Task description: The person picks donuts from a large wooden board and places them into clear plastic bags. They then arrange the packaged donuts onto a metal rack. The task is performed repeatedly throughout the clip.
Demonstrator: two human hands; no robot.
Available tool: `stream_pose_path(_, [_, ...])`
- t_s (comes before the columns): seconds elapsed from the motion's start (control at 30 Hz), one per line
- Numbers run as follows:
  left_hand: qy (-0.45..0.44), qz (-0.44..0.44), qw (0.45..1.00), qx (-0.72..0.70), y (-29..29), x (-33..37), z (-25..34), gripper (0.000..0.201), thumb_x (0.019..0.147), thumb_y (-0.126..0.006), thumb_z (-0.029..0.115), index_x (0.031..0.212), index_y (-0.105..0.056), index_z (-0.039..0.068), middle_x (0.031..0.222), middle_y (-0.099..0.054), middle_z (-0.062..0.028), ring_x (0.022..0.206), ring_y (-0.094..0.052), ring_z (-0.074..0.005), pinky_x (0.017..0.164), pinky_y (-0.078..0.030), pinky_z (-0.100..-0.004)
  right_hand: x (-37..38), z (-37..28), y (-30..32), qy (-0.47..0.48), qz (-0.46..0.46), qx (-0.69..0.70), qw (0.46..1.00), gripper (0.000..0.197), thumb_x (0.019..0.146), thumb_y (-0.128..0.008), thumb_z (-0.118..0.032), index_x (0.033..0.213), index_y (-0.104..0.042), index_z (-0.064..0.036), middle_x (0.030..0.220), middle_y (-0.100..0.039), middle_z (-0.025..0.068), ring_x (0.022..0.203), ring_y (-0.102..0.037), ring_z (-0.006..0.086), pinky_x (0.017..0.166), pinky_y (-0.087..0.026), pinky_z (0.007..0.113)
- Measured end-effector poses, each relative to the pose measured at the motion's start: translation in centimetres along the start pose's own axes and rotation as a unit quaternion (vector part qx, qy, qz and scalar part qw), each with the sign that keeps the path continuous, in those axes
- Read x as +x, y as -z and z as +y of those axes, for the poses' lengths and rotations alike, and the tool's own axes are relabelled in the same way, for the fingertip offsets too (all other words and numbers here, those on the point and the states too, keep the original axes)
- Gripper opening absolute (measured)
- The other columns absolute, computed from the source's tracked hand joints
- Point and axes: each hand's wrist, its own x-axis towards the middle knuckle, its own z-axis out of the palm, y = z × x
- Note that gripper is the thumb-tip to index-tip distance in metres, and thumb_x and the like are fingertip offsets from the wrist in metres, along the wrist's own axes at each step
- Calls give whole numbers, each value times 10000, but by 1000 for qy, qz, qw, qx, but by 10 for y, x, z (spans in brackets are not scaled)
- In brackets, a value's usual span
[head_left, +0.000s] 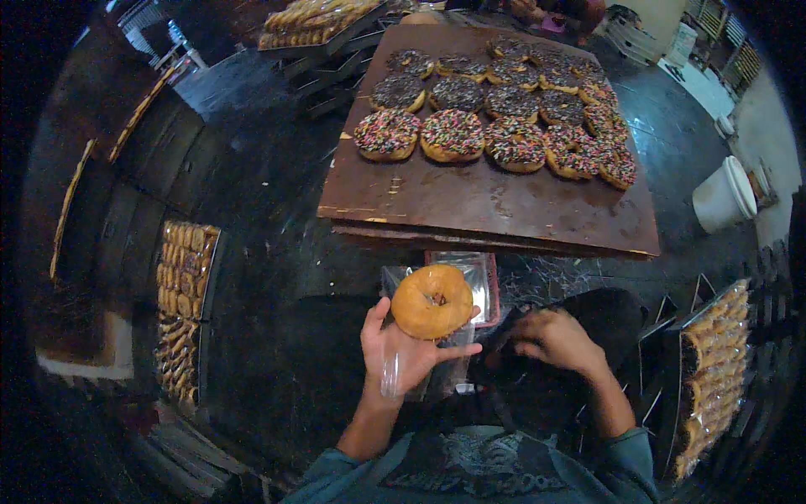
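A plain golden ring doughnut rests upright against the fingers of my left hand. The thumb and the little finger are spread out to its sides. Clear plastic film, which looks like a bag, lies over the palm; whether it encloses the doughnut I cannot make out. To the right, over my lap, is my right hand, its fingers curled inward. What those fingers hold, if anything, is hidden in the dark. Just beyond the doughnut sits a red-rimmed tray with clear plastic in it.
Ahead stands a brown board bearing rows of doughnuts with chocolate and coloured sprinkles. Packed pastries stand at my right, more at my left, and others far off. A white bucket is at the right.
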Motion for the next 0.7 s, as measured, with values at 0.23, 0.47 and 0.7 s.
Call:
stream_pose_path(0.23, [124,-82,983,-110,-9,7,-29,749,872,-293,591,1398,-214,63,1424,-262,-176,1259,-331,-359,995,-260,-608,22,-81,9,331,185,-24,925,273,663,-737,-91,909,-619,-75,985,-608,99,963,-576,310,771,-483,376])
stream_pose_path(0.47, [-220,29,889,400,11,16,-68,273,860,-525,114,1099,-543,-16,1098,-499,-108,1058,-480,-226,939,-367,-339,-19,-55,16,19,230,292,928,50,811,-615,-20,817,-566,-12,878,-611,110,788,-602,174,703,-480,271])
stream_pose_path(0.7, [-88,108,908,395,28,31,-98,168,900,-516,106,961,-584,-36,925,-523,-65,851,-528,-152,802,-494,-346,-75,33,-19,-49,137,758,635,146,779,-691,-139,762,-576,-50,875,-547,32,885,-554,173,784,-461,323])
